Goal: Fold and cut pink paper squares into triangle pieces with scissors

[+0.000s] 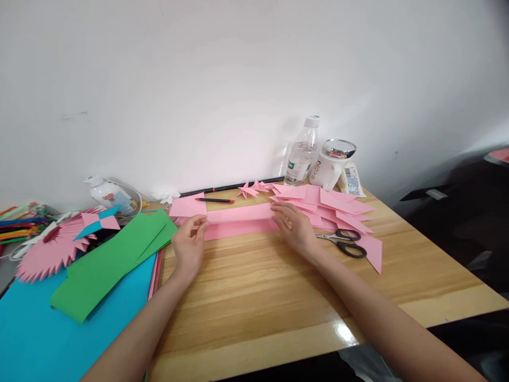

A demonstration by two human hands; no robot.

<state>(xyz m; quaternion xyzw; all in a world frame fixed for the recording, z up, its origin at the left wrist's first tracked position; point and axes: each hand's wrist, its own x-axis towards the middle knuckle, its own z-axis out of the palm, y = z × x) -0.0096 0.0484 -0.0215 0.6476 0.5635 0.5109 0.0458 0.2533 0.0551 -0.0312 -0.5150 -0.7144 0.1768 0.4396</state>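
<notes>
A long strip of pink paper [240, 220] with a lengthwise crease is held between my hands over the wooden table. My left hand [190, 245] pinches its left end between thumb and fingers. At the right end, my right hand [295, 228] grips the strip the same way, fingers bent. Beside my right wrist lie scissors [345, 241] with black handles, partly on a pink paper piece [371, 252]. A pile of cut pink paper pieces [324, 204] sits just beyond my right hand. Behind the strip's left end is a pink sheet [183, 206] with a black and red pen [214, 200].
Green strips [107, 265] rest on blue sheets [35, 329] at left, near a pleated pink paper ring [55, 252] and a white bottle [111, 195]. Folded pink stars [248, 190], a water bottle [302, 154] and a white mug [330, 167] stand along the wall.
</notes>
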